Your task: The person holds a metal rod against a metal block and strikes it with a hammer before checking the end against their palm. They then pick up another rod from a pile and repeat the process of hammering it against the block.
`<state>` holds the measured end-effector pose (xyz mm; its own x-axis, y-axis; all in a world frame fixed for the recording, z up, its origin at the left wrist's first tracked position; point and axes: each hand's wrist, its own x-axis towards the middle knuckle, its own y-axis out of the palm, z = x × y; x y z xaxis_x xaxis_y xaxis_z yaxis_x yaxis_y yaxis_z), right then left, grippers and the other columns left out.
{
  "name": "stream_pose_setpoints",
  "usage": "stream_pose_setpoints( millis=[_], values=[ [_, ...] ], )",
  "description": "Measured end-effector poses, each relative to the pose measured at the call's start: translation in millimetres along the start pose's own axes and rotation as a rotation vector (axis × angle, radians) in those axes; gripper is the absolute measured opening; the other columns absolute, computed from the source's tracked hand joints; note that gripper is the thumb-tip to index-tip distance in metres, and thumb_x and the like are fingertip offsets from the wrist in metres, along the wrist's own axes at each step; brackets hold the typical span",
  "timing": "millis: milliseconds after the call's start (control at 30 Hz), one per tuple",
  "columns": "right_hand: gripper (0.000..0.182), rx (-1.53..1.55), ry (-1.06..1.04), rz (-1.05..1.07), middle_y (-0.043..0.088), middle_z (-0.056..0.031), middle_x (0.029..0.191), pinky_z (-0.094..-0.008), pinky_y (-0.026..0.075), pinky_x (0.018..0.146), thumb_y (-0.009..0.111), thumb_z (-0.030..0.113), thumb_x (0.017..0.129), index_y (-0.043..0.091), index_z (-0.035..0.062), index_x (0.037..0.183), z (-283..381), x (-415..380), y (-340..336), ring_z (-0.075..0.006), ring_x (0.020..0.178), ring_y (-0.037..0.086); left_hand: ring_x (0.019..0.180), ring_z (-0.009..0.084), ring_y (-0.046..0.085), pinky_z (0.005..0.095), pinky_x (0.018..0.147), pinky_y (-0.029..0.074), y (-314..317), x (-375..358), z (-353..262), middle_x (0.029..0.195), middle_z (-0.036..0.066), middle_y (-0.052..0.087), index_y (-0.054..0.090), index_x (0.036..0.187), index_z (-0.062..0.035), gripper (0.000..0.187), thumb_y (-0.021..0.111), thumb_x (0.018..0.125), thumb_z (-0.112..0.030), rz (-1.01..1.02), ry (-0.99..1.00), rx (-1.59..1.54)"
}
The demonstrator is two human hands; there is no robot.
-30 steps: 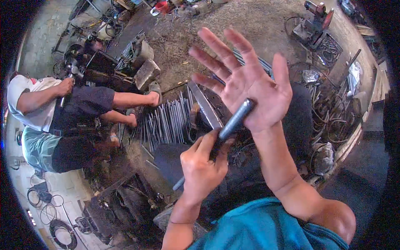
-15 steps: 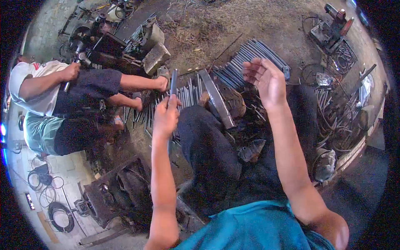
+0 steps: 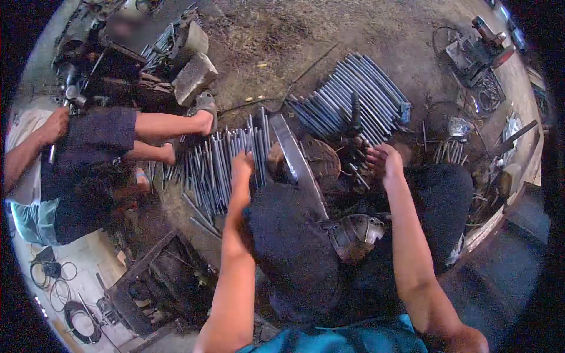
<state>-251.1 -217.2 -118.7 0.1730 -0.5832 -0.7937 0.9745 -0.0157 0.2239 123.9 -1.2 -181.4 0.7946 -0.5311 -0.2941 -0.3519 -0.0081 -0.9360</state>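
Observation:
Fingers closed, my left hand (image 3: 242,166) is low at the right part of a row of metal rods (image 3: 220,162), around the end of one rod (image 3: 250,141). My right hand (image 3: 385,161) has its fingers apart and slightly curled, with nothing visible in it. Just left of its fingertips is a dark tool with a ribbed black handle (image 3: 355,109); its lower part is hard to make out. Between my hands a long flat metal bar (image 3: 299,162) leans over a round rusty block (image 3: 321,156). Beyond it lies a bundle of bluish rods (image 3: 371,94).
At the left sits a co-worker whose hand (image 3: 56,125) grips a hammer (image 3: 72,97). Concrete blocks (image 3: 195,77) stand near that person's foot. A cut-off machine (image 3: 482,50) is at the far right. A dark metal piece (image 3: 356,235) lies between my legs.
My left hand has lowered its rod from upright in the air to the row of rods. My right hand has dropped toward the dark tool. The view has shifted.

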Motion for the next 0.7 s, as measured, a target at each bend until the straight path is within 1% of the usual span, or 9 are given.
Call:
stream_pose_setpoints(
  millis=[100,133,200,400,467,533,600,667,700],
  values=[
    [0.033,-0.097,0.013,0.046,0.068,-0.0137,0.098,-0.0360,0.053,0.066,0.054,0.031,0.088,0.058,0.0014,0.101,-6,33,-16,-0.0223,0.078,0.066,0.100,0.0374,0.063,0.0481,0.084,0.050,4,21,6,0.106,0.020,0.064,0.061,0.102,-0.0039,0.023,0.061,0.081,-0.012,0.165,0.016,0.346],
    [0.033,-0.117,0.014,0.037,0.068,-0.0137,0.098,-0.0360,0.053,0.066,0.054,0.031,0.088,0.058,0.0014,0.101,-8,45,-19,-0.0223,0.078,0.066,0.095,0.0359,0.064,0.0473,0.081,0.051,8,23,5,0.101,0.019,0.064,0.061,0.102,-0.0041,0.025,0.060,0.077,-0.009,0.056,0.081,0.405],
    [0.030,-0.155,-0.067,0.027,0.068,-0.0142,0.095,-0.0362,0.054,0.063,0.055,0.028,0.089,0.058,0.0013,0.102,-12,74,-27,-0.0236,0.075,0.066,0.090,0.0349,0.064,0.0460,0.079,0.051,-7,16,-6,0.098,0.019,0.065,0.061,0.104,-0.0038,0.028,0.060,0.077,-0.008,-0.148,0.377,0.348],
    [0.026,-0.610,-0.319,-0.032,0.066,-0.0150,0.089,-0.0366,0.055,0.066,0.056,0.019,0.088,0.057,-0.0007,0.104,-23,148,-15,-0.0268,0.078,0.066,0.090,0.0345,0.063,0.0438,0.079,0.050,-86,9,-120,0.097,0.017,0.066,0.062,0.104,-0.0026,0.022,0.055,0.084,-0.010,-0.347,0.622,-0.167],
    [0.025,-0.793,-0.321,-0.038,0.067,-0.0164,0.090,-0.0385,0.055,0.068,0.056,0.017,0.087,0.058,0.0001,0.105,-25,157,-8,-0.0296,0.080,0.067,0.089,0.0341,0.063,0.0432,0.079,0.050,-92,1,-155,0.096,0.017,0.066,0.063,0.102,-0.0024,0.021,0.055,0.085,-0.011,-0.309,0.749,-0.181],
    [0.024,-1.422,-0.498,-0.226,0.066,-0.0199,0.093,-0.0427,0.053,0.074,0.054,0.011,0.083,0.059,0.0031,0.106,-21,157,7,-0.0368,0.082,0.065,0.088,0.0337,0.063,0.0425,0.080,0.050,-81,0,-179,0.095,0.017,0.066,0.063,0.100,-0.0021,0.019,0.055,0.086,-0.012,-0.278,0.876,-0.197],
    [0.029,-1.493,-0.517,-0.171,0.065,-0.0200,0.094,-0.0451,0.051,0.077,0.059,0.016,0.078,0.057,0.0018,0.103,-13,153,19,-0.0384,0.087,0.062,0.084,0.0322,0.064,0.0420,0.078,0.050,-62,4,-192,0.091,0.015,0.067,0.064,0.098,-0.0027,0.018,0.056,0.086,-0.014,-0.190,1.172,-0.121],
    [0.029,-1.611,-1.015,0.020,0.063,-0.0163,0.090,-0.0449,0.050,0.077,0.060,0.010,0.075,0.057,0.0054,0.104,-15,173,27,-0.0352,0.090,0.060,0.082,0.0321,0.064,0.0421,0.077,0.049,-47,3,-194,0.089,0.015,0.067,0.064,0.097,-0.0034,0.018,0.056,0.086,-0.015,-0.054,1.162,-0.086],
    [0.037,-1.610,-1.061,0.093,0.060,-0.0143,0.094,-0.0461,0.049,0.079,0.066,0.008,0.069,0.058,0.0088,0.106,-16,185,32,-0.0367,0.096,0.057,0.080,0.0319,0.064,0.0422,0.075,0.049,-41,4,-194,0.087,0.014,0.067,0.064,0.096,-0.0042,0.017,0.056,0.085,-0.016,0.073,1.144,-0.059]
  ],
)
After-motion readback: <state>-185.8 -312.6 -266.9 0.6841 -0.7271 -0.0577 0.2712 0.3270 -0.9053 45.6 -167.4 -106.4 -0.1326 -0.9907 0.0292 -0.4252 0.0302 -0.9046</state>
